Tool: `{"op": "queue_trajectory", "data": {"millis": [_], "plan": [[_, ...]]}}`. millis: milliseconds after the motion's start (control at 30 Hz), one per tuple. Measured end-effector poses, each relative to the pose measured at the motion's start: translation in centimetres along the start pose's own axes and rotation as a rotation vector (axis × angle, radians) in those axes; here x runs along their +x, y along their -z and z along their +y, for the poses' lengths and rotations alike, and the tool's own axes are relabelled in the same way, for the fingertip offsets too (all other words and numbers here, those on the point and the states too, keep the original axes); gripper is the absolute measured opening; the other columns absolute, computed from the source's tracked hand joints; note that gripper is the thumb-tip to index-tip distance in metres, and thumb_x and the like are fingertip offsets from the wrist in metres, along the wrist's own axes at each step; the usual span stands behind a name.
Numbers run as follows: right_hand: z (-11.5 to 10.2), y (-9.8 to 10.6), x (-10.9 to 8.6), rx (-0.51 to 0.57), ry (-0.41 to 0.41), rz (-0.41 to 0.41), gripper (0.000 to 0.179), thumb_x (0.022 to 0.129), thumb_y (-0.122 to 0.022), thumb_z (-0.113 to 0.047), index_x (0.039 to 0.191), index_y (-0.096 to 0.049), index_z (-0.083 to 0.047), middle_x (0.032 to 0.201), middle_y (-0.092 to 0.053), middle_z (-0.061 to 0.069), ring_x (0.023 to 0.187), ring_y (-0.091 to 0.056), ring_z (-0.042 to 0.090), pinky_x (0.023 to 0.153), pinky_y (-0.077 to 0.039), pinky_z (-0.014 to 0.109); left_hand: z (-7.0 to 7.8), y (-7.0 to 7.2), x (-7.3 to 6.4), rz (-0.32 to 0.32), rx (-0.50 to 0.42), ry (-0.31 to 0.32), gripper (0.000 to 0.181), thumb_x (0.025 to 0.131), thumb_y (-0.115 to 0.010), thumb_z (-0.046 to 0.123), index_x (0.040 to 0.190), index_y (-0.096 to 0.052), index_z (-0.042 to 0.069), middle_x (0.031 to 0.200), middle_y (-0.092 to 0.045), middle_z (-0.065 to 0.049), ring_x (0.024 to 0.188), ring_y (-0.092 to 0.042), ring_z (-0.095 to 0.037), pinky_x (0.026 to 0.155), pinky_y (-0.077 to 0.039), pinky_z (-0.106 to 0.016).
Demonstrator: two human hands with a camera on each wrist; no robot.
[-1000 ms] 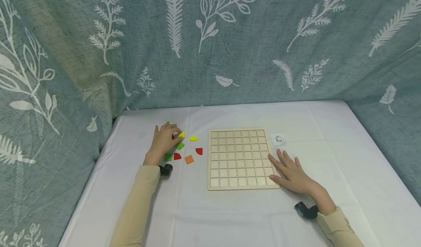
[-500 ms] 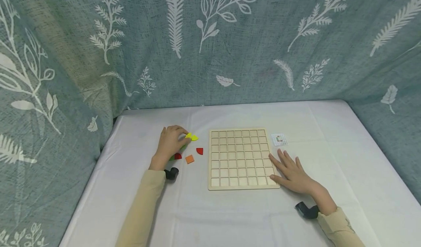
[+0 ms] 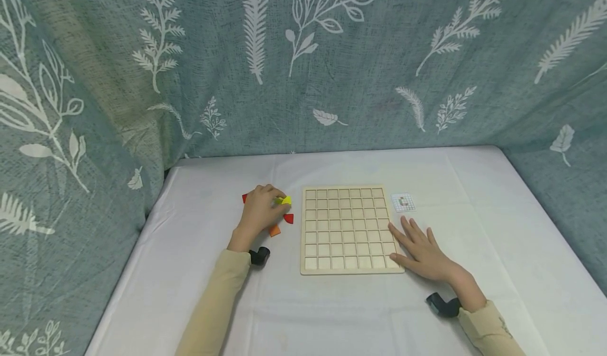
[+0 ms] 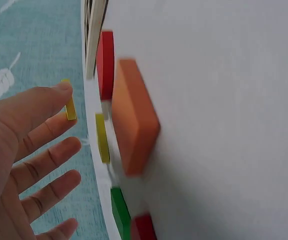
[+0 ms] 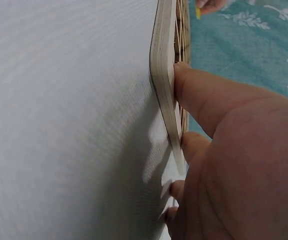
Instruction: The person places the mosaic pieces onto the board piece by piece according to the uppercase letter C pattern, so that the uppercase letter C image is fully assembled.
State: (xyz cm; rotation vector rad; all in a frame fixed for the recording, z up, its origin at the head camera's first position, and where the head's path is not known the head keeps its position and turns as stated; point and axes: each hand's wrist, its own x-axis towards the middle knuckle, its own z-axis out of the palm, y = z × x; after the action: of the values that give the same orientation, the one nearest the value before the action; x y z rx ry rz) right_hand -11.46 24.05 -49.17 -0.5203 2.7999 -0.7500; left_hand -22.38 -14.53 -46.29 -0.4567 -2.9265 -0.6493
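Observation:
Between thumb and index finger, my left hand pinches a yellow tile, held above the table left of the wooden grid board. Beneath and around that hand lie a second yellow tile, an orange square tile, a red quarter-round tile and a green tile. Another red tile peeks out beyond the hand; other pieces are hidden under it. Fingers spread, my right hand rests at the board's right edge, thumb and index fingertip touching the frame.
A small printed pattern card lies right of the board's far corner. White cloth covers the table. A green-blue leaf-patterned curtain stands behind and along the sides.
My left hand has moved right with the yellow tile, passing over the loose pieces toward the board. The right hand and the board stay in place.

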Motion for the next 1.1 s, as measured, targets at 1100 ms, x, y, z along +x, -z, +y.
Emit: {"op": "queue_trajectory", "data": {"millis": [1100], "plan": [[-0.5,0.1,0.0,0.004,0.003,0.009,0.069,0.091,-0.052,-0.042,0.146,-0.026,-0.010,0.152,-0.008,0.026,0.139,-0.001,0.045,0.102,0.006,0.068,4.8,-2.5,1.3,-0.032,0.055,-0.071,0.028,0.081,-0.069,0.038,0.098,-0.071,0.015,0.094,-0.063,-0.002,0.087,-0.053,-0.022,0.084,-0.044,-0.047]]}}
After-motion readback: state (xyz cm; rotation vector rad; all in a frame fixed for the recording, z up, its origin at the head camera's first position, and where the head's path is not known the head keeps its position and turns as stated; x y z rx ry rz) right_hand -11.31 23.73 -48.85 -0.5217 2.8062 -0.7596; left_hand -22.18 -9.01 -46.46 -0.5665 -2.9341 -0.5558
